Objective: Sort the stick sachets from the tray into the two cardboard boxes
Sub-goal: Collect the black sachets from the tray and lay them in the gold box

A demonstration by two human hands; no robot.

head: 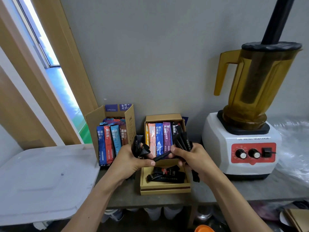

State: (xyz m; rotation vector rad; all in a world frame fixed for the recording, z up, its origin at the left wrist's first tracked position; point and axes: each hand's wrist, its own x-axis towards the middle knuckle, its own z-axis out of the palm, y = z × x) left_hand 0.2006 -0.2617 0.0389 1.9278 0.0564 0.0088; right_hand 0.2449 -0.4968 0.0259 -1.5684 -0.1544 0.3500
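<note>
- Black sachets [183, 142] fan from the right hand [194, 159], fingers curled round them, above the tray [165, 189] holding more.
- Left hand [132, 162] grips another bunch, thumb pinching one.
- Coloured sachets [108, 143] fill the left box [93, 121] and right box [164, 118] behind.

i read this as a drinks-prep kitchen counter: a commercial blender [250, 106] with an amber jug at 2 o'clock on a grey worktop [250, 190], and stick sachets [158, 139] in cardboard boxes [163, 118] at 12 o'clock.

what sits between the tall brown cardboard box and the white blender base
In the head view, the low tan cardboard box of upright coloured stick sachets sits there.
</note>
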